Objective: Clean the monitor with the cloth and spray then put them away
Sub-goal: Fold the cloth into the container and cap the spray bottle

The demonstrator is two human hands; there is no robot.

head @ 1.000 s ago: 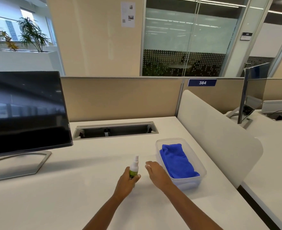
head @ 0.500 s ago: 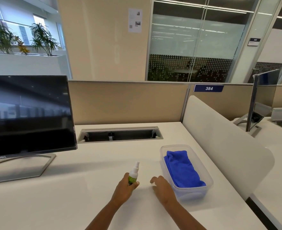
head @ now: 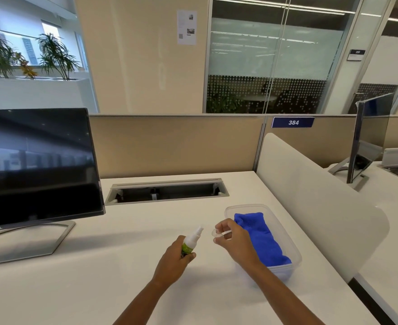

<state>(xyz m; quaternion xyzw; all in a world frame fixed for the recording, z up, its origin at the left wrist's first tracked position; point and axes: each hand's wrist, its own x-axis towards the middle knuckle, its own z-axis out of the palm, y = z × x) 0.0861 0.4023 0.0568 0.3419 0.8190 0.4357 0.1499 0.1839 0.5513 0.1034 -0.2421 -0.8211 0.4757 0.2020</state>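
A black Dell monitor [head: 36, 165] stands on its silver foot at the left of the white desk [head: 99, 277]. My left hand [head: 173, 261] grips a small white spray bottle [head: 191, 241] with a green label, its nozzle bare and tilted toward the right. Just right of the nozzle, my right hand [head: 234, 242] pinches a small clear cap [head: 219, 233] between its fingertips. A folded blue cloth [head: 261, 240] lies in a clear plastic tub [head: 294, 252] right behind that hand.
An open cable tray [head: 166, 191] is sunk into the desk's far side, against a beige partition [head: 174, 146]. A white divider panel [head: 310, 195] rises along the right edge of the desk. Beyond it stands a second monitor [head: 366, 137] on the neighbouring desk.
My right hand has lifted from the desk beside the tub and now holds the clear cap next to the bottle's nozzle. The left hand has raised and tilted the bottle slightly.
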